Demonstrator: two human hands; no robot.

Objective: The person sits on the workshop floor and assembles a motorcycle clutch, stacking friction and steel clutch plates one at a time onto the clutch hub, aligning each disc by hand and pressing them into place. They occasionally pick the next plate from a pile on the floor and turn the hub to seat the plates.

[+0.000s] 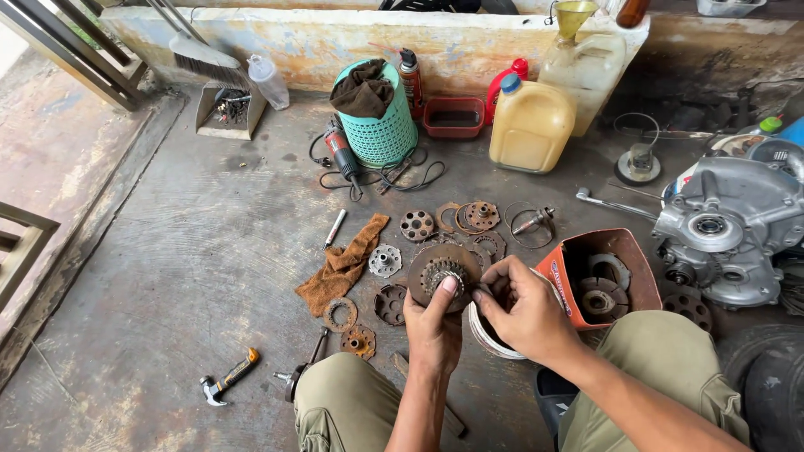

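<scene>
My left hand holds up a round, rusty clutch hub with a toothed centre, thumb pressed on its face. My right hand grips the same part at its right edge, fingers curled around the rim. Both hands hover above a white bowl on the floor between my knees. Around them lie several rusty discs and plates, such as a holed disc, a silver plate and a ring.
An orange cut container with metal plates sits right of my hands, beside a grey engine case. A brown rag, a hammer, an angle grinder, a teal basket and a yellow jug stand around.
</scene>
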